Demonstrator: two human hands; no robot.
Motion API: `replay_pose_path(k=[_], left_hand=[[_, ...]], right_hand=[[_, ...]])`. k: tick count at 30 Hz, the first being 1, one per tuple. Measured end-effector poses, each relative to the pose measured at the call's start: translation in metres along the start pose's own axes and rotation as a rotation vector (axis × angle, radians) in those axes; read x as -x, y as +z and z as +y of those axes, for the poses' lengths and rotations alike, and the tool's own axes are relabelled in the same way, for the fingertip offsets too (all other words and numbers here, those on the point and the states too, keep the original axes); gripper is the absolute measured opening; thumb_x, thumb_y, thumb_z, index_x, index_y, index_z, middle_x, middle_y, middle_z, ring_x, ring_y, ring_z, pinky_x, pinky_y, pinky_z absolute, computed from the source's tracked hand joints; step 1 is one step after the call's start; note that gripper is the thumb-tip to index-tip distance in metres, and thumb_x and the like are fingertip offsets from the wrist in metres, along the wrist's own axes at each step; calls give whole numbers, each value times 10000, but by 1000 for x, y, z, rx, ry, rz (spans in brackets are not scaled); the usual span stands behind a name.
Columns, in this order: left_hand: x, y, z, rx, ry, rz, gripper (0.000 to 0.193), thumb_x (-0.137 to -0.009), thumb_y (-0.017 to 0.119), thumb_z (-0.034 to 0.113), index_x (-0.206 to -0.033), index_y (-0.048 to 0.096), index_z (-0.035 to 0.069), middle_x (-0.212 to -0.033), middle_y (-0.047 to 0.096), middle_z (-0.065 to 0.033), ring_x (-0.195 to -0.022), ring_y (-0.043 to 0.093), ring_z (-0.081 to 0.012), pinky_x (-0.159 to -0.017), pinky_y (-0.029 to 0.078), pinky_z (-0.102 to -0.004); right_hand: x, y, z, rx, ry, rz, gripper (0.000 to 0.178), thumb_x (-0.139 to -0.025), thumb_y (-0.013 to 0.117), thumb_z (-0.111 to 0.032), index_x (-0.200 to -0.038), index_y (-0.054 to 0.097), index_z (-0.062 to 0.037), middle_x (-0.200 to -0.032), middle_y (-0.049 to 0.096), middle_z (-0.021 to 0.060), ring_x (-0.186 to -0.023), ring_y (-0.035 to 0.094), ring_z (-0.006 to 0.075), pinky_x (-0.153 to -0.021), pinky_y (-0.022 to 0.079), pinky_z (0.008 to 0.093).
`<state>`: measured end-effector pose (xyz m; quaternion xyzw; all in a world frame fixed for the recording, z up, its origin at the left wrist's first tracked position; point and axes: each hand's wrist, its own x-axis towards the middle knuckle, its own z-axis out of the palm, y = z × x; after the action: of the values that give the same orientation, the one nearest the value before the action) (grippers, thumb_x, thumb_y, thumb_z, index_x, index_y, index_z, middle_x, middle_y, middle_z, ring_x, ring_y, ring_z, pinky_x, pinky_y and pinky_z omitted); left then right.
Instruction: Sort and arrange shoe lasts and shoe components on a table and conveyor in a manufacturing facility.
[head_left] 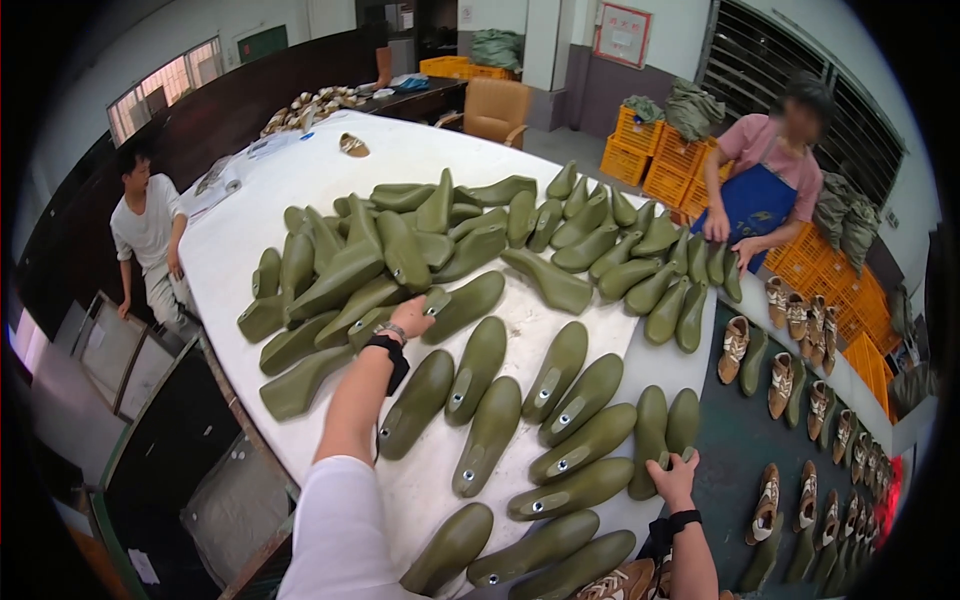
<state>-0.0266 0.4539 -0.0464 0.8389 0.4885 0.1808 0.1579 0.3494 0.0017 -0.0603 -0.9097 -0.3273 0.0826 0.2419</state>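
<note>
Green shoe lasts cover much of the white table. My left hand [410,318] reaches into the heap, its fingers closed round the near end of a green shoe last [468,304] whose toe points away to the right. My right hand [675,475], at the table's right edge, grips the near ends of two shoe lasts standing side by side, a left one [650,420] and a right one [683,415]. Between my arms, several loose lasts [487,435] lie with metal-ringed holes toward me. A brown shoe [622,582] shows below my right wrist, partly cut off.
A dark green surface [728,450] to the right carries rows of brown-and-white shoes [780,385] paired with lasts. Across it, a co-worker in a blue apron [755,205] handles lasts. Another person [150,230] sits at the left. Orange crates [675,170] stand behind.
</note>
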Motion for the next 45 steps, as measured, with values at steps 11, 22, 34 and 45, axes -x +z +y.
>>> replay_pose_path(k=[11,22,34,45], left_hand=[[42,40,58,-57,-47,-23,323,-670,683,290,-798,630,-2,-805,623,-217,-798,607,-355,-733,486,-416],[85,-36,-51,-250,-3,452,447,-710,647,211,-1076,525,-14,-1080,531,-210,-1003,533,-362,-844,453,-411],[56,-31,-90,-223,-301,410,585,-651,680,404,-1074,558,18,-1026,572,-188,-976,559,-314,-824,455,-387],[51,-32,-55,-17,-663,-95,699,-556,716,381,-1089,551,-40,-1091,581,-223,-1008,577,-308,-882,453,-360]], right_hand=[[2,-2,-1,-52,30,-23,539,-620,703,-389,-968,624,16,-1346,232,284,-1158,397,415,-951,371,397],[-4,3,-1,-67,-40,0,522,-633,697,-349,-962,617,49,-1342,224,297,-1157,404,407,-948,371,380],[-4,0,-1,-47,-11,-29,499,-656,683,-346,-962,612,42,-1326,241,335,-1231,305,413,-985,330,372],[-5,2,1,-35,-9,-11,514,-637,687,-361,-962,619,31,-1334,227,326,-1182,363,421,-966,351,385]])
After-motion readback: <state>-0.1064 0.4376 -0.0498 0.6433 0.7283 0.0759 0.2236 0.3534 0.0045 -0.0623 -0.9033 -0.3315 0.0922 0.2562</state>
